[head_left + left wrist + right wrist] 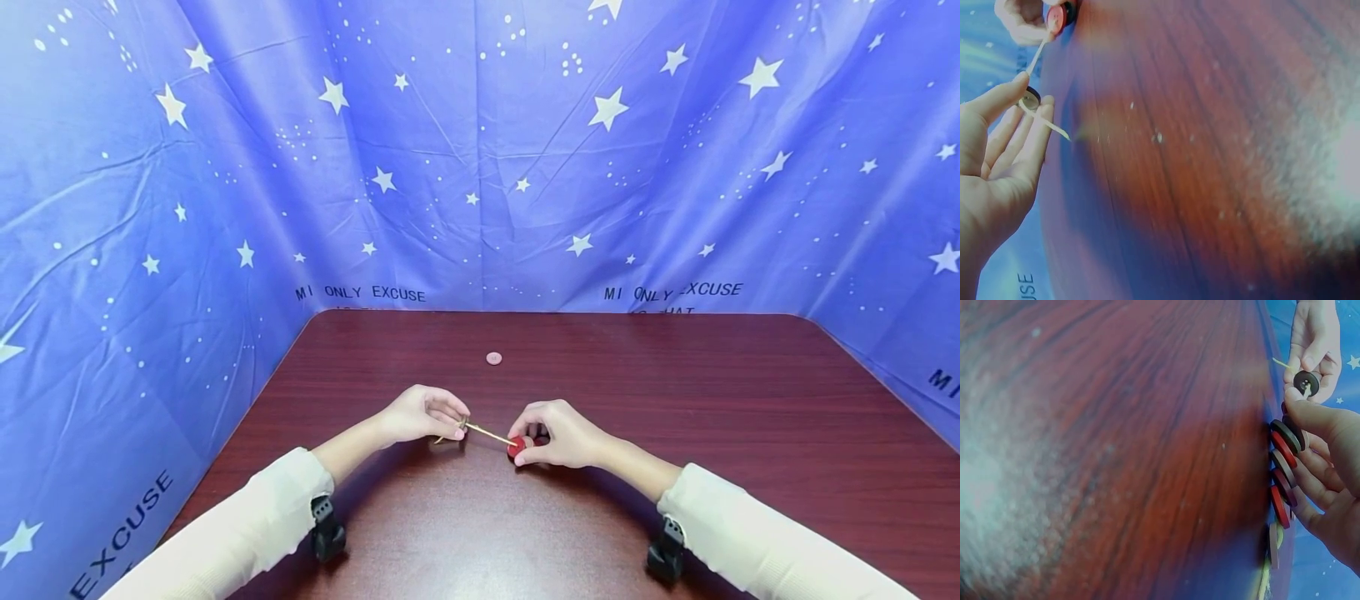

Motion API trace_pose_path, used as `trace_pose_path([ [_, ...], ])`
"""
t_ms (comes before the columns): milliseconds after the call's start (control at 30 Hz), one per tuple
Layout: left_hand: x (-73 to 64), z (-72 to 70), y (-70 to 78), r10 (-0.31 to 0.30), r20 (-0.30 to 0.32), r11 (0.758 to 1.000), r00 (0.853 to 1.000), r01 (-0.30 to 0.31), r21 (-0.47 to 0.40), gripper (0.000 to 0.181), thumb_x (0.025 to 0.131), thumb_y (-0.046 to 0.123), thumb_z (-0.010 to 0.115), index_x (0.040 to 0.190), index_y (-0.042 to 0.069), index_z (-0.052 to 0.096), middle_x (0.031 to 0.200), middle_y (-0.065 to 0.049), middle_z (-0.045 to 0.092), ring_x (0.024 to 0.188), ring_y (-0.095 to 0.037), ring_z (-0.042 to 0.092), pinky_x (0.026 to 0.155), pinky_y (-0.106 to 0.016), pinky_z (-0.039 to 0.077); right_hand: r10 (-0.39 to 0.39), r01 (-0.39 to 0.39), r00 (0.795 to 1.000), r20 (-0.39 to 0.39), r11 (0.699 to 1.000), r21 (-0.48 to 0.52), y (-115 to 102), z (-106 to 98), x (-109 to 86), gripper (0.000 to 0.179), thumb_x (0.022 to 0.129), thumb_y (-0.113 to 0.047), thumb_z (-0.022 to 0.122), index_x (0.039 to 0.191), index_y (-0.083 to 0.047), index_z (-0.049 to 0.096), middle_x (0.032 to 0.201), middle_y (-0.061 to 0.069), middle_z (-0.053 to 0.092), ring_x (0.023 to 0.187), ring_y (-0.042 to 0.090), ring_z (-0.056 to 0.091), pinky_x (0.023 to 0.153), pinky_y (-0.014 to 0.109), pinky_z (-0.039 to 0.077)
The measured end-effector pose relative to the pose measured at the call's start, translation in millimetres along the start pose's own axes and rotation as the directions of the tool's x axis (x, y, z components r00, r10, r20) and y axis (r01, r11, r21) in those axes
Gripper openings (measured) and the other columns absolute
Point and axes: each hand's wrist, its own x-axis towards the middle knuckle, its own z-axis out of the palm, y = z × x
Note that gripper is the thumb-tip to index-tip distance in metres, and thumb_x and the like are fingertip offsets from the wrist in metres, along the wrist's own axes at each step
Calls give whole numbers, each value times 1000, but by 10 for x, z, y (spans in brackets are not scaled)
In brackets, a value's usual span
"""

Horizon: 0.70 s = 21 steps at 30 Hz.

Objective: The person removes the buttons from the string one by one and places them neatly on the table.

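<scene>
My left hand (423, 414) pinches a dark button (1030, 98) between thumb and fingers. A pale yellow cord (490, 432) runs through this button, and its short loose end (1054, 127) sticks out past the fingers. From there the cord stretches straight across to a red button (516, 447), which the thumb and fingers of my right hand (558, 437) grip. Behind it, in the right wrist view, several threaded buttons (1283, 449) in red, black and brown hang in an overlapping row below the fingers. More cord (1264, 581) trails beneath them.
A single pink button (493, 358) lies farther back on the dark red wooden table (675, 375). Blue curtains (480, 150) with white stars stand behind the table and along both sides. Each wrist carries a black strapped device (327, 529).
</scene>
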Motion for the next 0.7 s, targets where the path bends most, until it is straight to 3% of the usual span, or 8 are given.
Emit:
trace_pose_path([
  [133,7,-46,-19,-35,1,998,999,35,-57,39,78,4,76,113,-9,63,100,-13,74,85,-7,69,78,-21,56,-13,13,1000,-9,1000,-1,4,6,-2,22,71,-18,84,88,-11,73,75,1,65,65,13,58,56,19,49],
  [267,0,-64,-23,-36,7,998,999,37,-57,42,78,7,76,114,-10,62,100,-11,74,85,-5,69,78,-19,55,0,0,1000,-2,1000,4,9,12,-7,22,72,-18,84,89,-11,73,75,2,65,65,12,58,56,19,49],
  [533,-14,-33,-20,-27,3,997,1000,27,-68,40,78,6,76,113,-10,63,100,-15,74,84,-4,69,77,-19,56,46,-47,999,24,998,42,1,-13,5,23,73,-18,83,91,-10,73,76,4,65,62,1,55,56,18,50],
  [700,-21,-33,-23,-13,6,997,1000,13,-71,40,79,5,75,113,-12,62,101,-19,73,84,-4,69,78,-19,56,18,-18,1000,15,1000,20,7,-29,22,23,73,-19,83,91,-10,73,76,2,66,63,8,59,56,19,51],
])
